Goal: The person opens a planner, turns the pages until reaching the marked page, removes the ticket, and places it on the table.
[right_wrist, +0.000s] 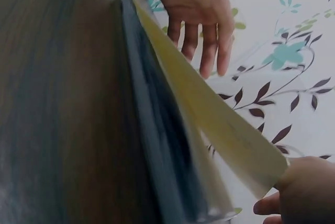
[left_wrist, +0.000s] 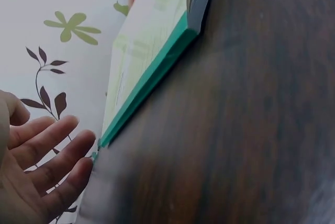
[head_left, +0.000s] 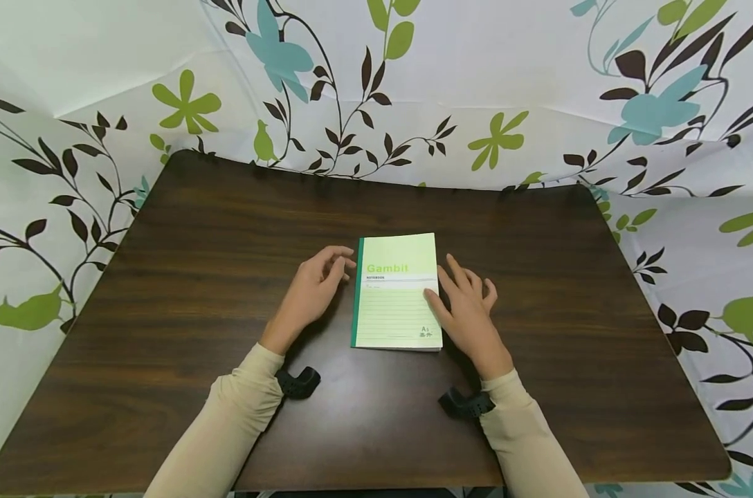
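A light green notebook (head_left: pixel 396 297) with a dark green spine lies on the dark wooden table. Its printed cover faces up. My right hand (head_left: pixel 470 311) is at the notebook's right edge, thumb over the cover and fingers beyond the edge. In the right wrist view, the cover (right_wrist: pixel 209 109) stands lifted off the pages, its corner held by the right hand (right_wrist: pixel 309 190). Left of the spine, my left hand (head_left: pixel 311 294) hovers with relaxed, slightly bent fingers and holds nothing. Its fingertips (left_wrist: pixel 78 166) are close to the green spine (left_wrist: pixel 149 85) in the left wrist view.
The brown wooden table (head_left: pixel 196 290) extends around both hands. Behind it hangs a white curtain (head_left: pixel 445 76) with leaf, flower and bird prints. A black wrist strap (head_left: pixel 298 382) sits on each forearm over a beige sleeve (head_left: pixel 233 415).
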